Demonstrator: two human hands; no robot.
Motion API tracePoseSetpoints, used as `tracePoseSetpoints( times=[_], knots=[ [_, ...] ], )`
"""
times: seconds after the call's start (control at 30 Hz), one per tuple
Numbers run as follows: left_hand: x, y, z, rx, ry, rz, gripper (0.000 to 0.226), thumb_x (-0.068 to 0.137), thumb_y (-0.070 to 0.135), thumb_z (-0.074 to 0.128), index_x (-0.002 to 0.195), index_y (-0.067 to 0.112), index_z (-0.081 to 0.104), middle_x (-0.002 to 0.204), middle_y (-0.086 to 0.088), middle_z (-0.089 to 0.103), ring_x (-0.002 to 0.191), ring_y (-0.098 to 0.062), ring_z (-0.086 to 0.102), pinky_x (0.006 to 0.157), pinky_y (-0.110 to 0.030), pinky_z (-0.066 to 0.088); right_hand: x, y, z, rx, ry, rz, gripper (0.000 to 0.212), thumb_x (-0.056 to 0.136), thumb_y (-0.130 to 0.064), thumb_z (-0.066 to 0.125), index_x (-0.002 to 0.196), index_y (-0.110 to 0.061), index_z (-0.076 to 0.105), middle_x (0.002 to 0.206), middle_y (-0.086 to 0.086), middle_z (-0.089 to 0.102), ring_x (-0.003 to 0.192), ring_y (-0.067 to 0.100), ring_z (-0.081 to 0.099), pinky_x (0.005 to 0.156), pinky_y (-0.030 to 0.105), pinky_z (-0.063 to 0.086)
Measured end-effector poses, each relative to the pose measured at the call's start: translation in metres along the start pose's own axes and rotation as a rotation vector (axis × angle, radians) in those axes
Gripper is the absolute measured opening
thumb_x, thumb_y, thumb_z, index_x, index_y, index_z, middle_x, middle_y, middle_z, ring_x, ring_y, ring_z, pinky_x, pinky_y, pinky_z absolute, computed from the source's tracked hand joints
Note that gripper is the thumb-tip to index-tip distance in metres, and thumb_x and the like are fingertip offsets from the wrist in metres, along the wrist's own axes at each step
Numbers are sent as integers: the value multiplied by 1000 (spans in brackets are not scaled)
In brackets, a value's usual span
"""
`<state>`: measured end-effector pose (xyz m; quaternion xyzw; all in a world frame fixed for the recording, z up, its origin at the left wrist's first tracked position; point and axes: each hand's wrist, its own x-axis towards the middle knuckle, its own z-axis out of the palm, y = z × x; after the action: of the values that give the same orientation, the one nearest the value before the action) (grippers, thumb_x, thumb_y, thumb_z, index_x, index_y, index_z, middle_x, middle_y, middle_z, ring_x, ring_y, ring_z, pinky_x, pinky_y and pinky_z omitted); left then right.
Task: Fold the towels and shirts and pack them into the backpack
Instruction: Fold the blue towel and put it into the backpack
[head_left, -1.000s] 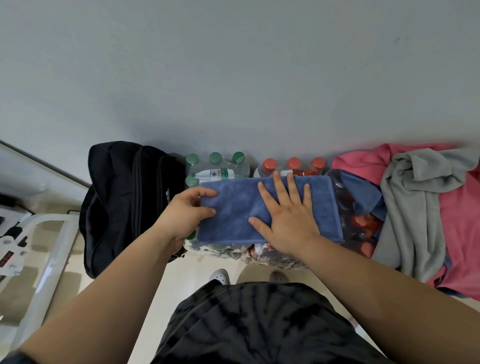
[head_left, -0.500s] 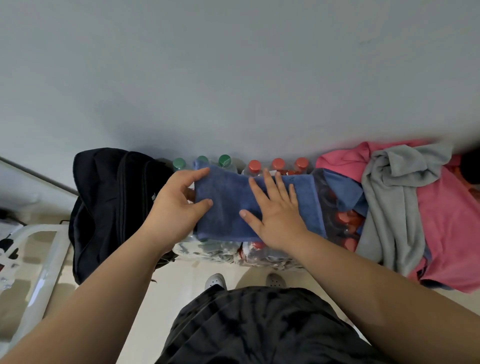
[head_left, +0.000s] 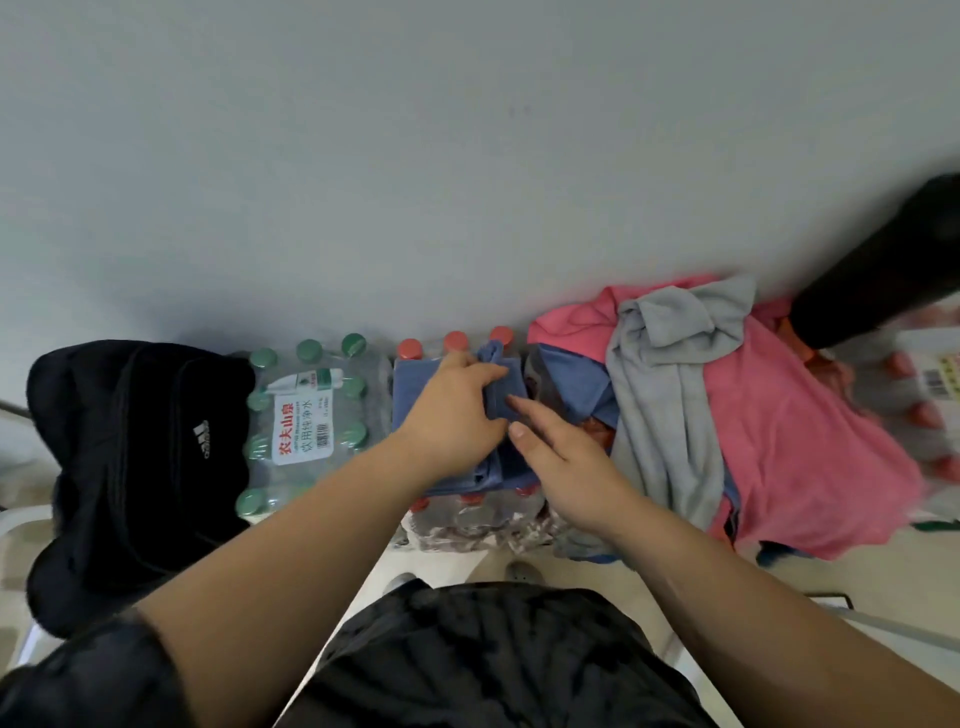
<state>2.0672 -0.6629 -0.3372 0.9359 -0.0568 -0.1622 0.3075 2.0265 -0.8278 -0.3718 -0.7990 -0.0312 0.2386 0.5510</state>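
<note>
Folding the towel (head_left: 410, 389) on the bottles (head_left: 467, 519).
My left hand (head_left: 452, 415) pinches the towel's edge, fingers curled round the cloth; my right hand (head_left: 566, 467) lies open, straight fingers touching the fold. Soft, light and limp, I judge: best held by edges or corners and pressed flat, or the fold will slump. The backpack (head_left: 130, 467) stands just left of the bottles.

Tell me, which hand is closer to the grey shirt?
Right. The right hand sits just left of the grey shirt; the left hand grips the blue towel, farther left.
</note>
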Motion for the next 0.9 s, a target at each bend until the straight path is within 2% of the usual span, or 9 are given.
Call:
tracePoseSetpoints(
  times=[0.1,0.23,0.3,0.4,0.47,0.53,0.67,0.77,0.9],
  knots=[
    [7,-2,17,-8,-78,-19,55,86,16,70,139,21,55,130,-11,49,124,-22,50,97,-17,34,0,4,-3,58,-40,33,52,100,-45,50,150,-32,41,139,-9,57,123,3,55,108,36,46],
    [-2,-8,19,-102,-41,9,50,84,0,58,129,23,57,96,4,53,71,-9,59,73,-21,43,1,3,-4,4,-77,42,44,101,-36,55,142,-21,54,137,-4,58,125,9,55,109,39,45],
    [-10,-12,17,-55,48,31,50,85,1,60,131,21,58,105,6,57,81,-12,61,81,-25,48,3,5,-4,-61,-68,41,45,100,-34,57,142,-18,54,140,-2,54,127,10,51,110,34,42],
    [-15,-25,16,200,254,123,53,85,18,65,137,17,55,133,-4,58,119,-27,55,103,-39,43,2,6,-7,-115,-43,48,48,100,-36,57,144,-18,52,143,-4,51,118,5,50,100,20,37],
    [-12,-30,17,370,236,143,64,87,38,59,147,18,46,148,-6,48,134,-32,45,111,-49,36,0,6,-9,-155,-35,49,49,100,-38,57,144,-19,52,141,-5,51,115,5,51,98,19,36],
    [-8,-32,24,516,110,113,76,91,56,46,157,23,27,164,-3,26,149,-33,23,119,-58,19,-1,6,-11,-270,-18,14,51,99,-39,57,145,-17,51,141,-2,51,125,11,50,101,19,34],
    [1,-40,48,656,-23,62,88,83,80,7,158,36,-7,167,2,-13,153,-33,-14,118,-65,-6,-4,1,-15,-513,-43,-15,53,101,-39,54,146,-12,49,147,1,42,134,15,43,104,17,28],
    [5,-43,54,671,-28,64,90,81,87,10,155,43,-17,165,0,-21,151,-35,-21,116,-67,-12,-7,-2,-21,-623,-26,-35,51,101,-40,53,142,-9,53,147,3,42,131,18,46,109,26,34],
    [4,-42,53,668,-24,71,91,78,88,12,155,45,-13,166,-1,-18,151,-35,-20,116,-67,-11,-2,-7,-27,-688,39,-123,47,99,-38,55,138,-11,56,146,4,44,132,24,44,110,35,37]
  ],
)
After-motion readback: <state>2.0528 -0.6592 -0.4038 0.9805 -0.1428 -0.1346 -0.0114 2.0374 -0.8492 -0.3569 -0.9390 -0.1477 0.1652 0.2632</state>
